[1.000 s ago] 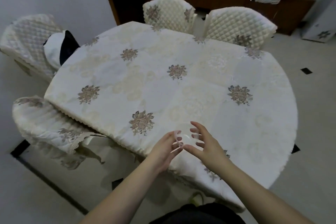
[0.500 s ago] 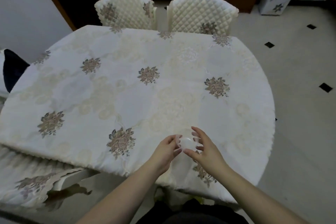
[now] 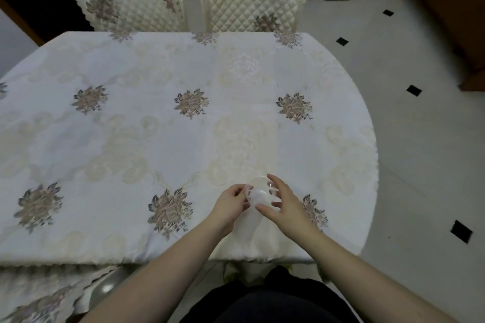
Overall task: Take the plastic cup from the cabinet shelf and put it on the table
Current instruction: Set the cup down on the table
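A clear plastic cup (image 3: 259, 193) is held between both my hands over the near right part of the table (image 3: 157, 144). My left hand (image 3: 231, 202) pinches its left side with the fingertips. My right hand (image 3: 284, 200) wraps its right side, thumb below and fingers over the rim. The cup is see-through and hard to make out against the pale flowered tablecloth; whether its base touches the cloth I cannot tell.
Two quilted cream chairs (image 3: 131, 0) (image 3: 252, 0) stand at the far side of the table. Another covered chair (image 3: 39, 294) is at the near left. Tiled floor (image 3: 420, 139) lies to the right, with brown cabinets (image 3: 451, 8) beyond.
The view has swung round and come closer to the table. Both hands, still around the cup, now sit further in over the tabletop instead of at its near edge.
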`<control>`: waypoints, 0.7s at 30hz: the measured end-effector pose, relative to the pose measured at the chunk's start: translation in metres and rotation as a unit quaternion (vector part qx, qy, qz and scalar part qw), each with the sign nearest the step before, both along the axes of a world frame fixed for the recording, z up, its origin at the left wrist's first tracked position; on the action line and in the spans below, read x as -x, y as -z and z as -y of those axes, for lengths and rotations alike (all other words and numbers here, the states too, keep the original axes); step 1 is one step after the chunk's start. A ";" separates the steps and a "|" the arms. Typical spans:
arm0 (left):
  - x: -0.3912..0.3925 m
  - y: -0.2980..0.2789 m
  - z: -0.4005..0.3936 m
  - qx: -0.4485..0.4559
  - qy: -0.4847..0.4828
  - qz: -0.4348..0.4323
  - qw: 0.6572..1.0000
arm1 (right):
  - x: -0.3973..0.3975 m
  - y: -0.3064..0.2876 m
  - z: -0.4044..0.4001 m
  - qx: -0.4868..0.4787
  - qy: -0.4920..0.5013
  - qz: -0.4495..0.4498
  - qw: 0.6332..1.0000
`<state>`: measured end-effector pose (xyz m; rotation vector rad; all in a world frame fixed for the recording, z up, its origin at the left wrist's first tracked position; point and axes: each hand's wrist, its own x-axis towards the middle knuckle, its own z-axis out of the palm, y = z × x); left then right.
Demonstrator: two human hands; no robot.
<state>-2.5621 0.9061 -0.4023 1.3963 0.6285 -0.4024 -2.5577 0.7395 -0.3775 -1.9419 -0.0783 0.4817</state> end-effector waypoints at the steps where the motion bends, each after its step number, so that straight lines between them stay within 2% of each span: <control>1: -0.001 0.002 -0.001 -0.006 0.006 0.001 1.000 | 0.001 0.001 -0.001 0.003 0.003 0.000 1.000; 11: 0.003 0.005 -0.004 -0.028 0.057 -0.007 0.998 | 0.005 0.005 0.004 0.092 -0.028 0.022 0.995; 21: 0.006 -0.003 -0.009 -0.133 0.086 0.011 0.987 | 0.006 0.002 0.010 0.138 -0.056 0.005 0.989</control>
